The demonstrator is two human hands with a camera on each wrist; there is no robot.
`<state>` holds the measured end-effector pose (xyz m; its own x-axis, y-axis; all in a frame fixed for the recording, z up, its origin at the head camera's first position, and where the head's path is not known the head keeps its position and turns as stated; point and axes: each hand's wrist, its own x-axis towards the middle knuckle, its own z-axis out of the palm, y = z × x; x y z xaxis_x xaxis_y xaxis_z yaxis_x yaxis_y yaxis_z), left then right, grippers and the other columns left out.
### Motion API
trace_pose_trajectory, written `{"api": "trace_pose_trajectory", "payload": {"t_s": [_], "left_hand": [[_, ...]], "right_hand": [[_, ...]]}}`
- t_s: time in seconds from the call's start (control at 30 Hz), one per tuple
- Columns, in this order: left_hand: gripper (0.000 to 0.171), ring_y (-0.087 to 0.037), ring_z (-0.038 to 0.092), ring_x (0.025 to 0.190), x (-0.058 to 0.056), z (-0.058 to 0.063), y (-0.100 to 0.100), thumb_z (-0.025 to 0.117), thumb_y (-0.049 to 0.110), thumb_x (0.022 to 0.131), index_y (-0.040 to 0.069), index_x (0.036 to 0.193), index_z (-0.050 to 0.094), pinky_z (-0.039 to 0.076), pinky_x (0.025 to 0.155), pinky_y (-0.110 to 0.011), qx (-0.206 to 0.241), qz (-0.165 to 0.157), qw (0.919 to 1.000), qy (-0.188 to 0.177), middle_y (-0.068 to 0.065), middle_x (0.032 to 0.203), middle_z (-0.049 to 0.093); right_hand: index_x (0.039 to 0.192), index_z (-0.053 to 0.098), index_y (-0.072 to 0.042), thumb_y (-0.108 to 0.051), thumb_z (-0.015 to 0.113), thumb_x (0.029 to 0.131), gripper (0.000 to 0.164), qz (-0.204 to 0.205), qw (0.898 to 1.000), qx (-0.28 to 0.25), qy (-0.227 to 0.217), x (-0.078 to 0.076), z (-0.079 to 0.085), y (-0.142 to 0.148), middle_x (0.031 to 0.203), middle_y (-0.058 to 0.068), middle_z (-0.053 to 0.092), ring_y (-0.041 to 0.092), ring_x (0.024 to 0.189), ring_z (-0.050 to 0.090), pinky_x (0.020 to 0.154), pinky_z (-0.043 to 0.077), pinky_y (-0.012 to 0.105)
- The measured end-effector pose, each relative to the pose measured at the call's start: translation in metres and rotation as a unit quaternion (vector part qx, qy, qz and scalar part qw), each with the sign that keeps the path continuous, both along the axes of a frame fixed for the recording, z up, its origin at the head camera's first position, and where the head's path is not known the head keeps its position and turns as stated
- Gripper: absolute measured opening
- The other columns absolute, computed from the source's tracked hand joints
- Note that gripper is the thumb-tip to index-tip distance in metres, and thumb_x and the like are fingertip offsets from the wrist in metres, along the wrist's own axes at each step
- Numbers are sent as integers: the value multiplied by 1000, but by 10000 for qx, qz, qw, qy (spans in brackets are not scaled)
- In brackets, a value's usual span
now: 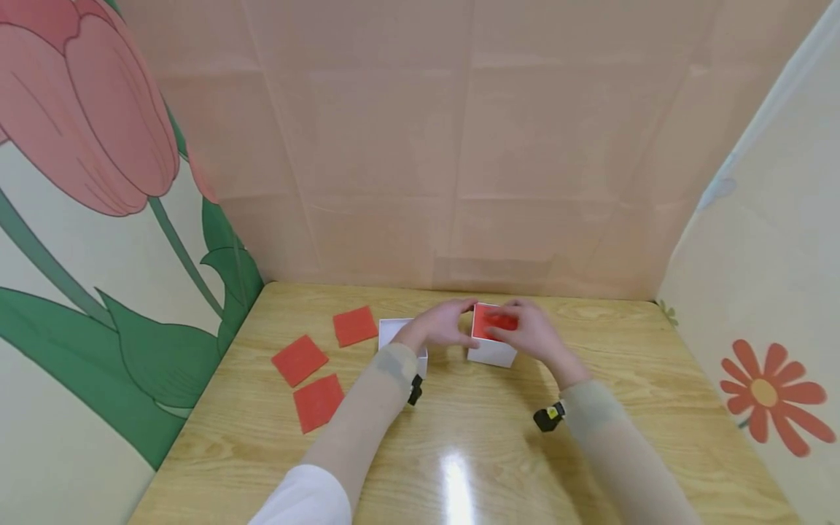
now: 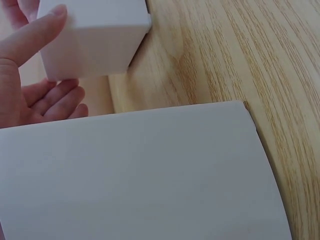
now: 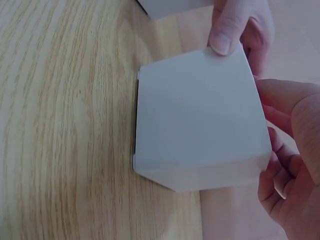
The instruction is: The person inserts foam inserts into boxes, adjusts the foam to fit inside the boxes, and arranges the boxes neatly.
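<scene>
My left hand [image 1: 445, 324] holds a white box [image 1: 491, 354] at its left side. In the left wrist view its thumb lies on the front wall, with the other fingers around the side. Above the open top is my right hand [image 1: 534, 334], its thumb and index finger pinching at a red square [image 1: 502, 321] level with the rim. In the right wrist view that hand's other fingers are curled beside the box wall. What lies deeper in the box is hidden.
A second white box [image 1: 394, 327], open on top, stands under my left forearm, partly covered. Left of it lie three red squares: one at the back [image 1: 355, 326], one further left [image 1: 300, 360], one nearer [image 1: 319, 402]. Fabric walls border the wooden table [image 1: 485, 452].
</scene>
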<state>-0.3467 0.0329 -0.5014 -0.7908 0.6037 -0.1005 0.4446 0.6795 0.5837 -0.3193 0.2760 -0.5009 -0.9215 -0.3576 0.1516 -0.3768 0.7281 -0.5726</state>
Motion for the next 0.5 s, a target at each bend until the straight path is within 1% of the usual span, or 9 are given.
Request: {"api": "trace_pose_trajectory", "payload": {"t_s": [0.13, 0.33, 0.5], "left_hand": [[101, -19, 41, 154, 0, 0, 1, 84, 46, 93, 11, 170, 28, 36, 125, -40, -1, -44, 10000, 14, -3, 169, 41], [100, -19, 41, 153, 0, 1, 0, 84, 45, 94, 9, 170, 29, 35, 125, -38, 33, -9, 10000, 51, -3, 169, 42], [100, -19, 42, 153, 0, 1, 0, 84, 46, 93, 12, 170, 30, 36, 125, -39, 9, 3, 10000, 37, -3, 168, 43]], "right_hand": [[136, 74, -7, -28, 87, 92, 51, -10, 9999, 117, -1, 1, -1, -4, 116, 14, 62, 33, 104, 59, 85, 55, 46], [137, 74, -6, -29, 87, 92, 52, -73, 9997, 220, -72, 0, -2, -7, 116, 14, 61, 33, 106, 56, 84, 53, 45], [133, 76, -6, -28, 87, 92, 49, -112, 9993, 358, -51, -2, -1, -9, 115, 13, 62, 33, 105, 55, 84, 53, 45]]}}
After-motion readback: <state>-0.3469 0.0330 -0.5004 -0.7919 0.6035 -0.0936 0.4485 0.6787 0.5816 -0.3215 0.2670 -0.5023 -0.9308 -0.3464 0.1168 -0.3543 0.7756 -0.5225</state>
